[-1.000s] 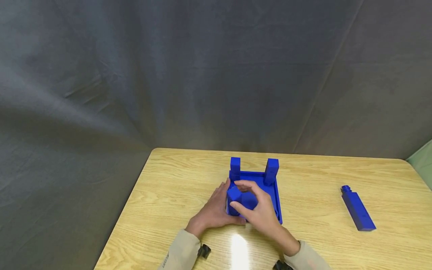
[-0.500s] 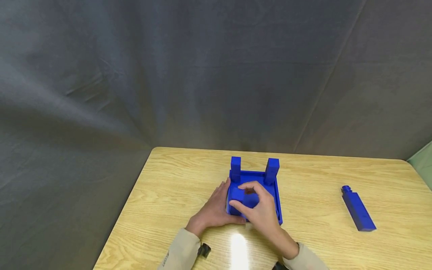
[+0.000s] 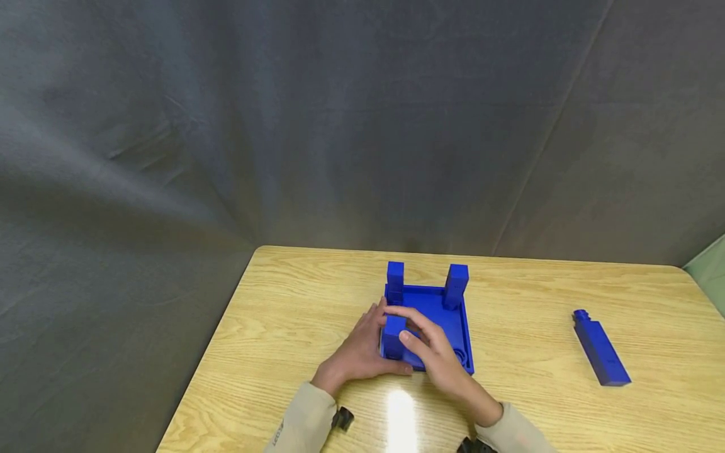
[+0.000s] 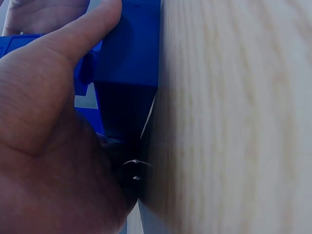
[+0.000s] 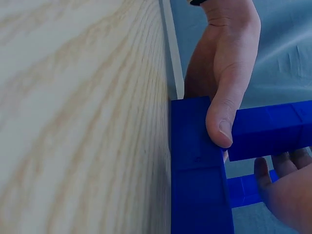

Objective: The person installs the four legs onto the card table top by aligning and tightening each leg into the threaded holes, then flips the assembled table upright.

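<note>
Your left hand (image 3: 362,349) rests against the near-left side of the blue tray (image 3: 455,327), with its thumb pressing on the tray's near edge and its fingers straight along the left wall, so it steadies the tray and does not grasp it. Your right hand (image 3: 438,358) comes over the near part of the tray, and its fingers (image 3: 410,340) touch the blue post (image 3: 393,336) that stands upright at the near-left corner. I cannot tell from these views whether they pinch the post or only lie against it, although they look rather relaxed. The post is between your two hands, directly in front of them, and its long axis points up from the tray floor, the same as the two far posts (image 3: 394,281) at the back corners. The near-right corner of the tray shows only a round socket (image 3: 463,358) and has no post. The loose blue post (image 3: 600,348) lies flat on the wooden table (image 3: 538,302), well apart to the right of the tray. Its long axis runs away from you and a little to the left, with the small neck at the far end. Your right hand is clearly nearer to it than your left hand.
</note>
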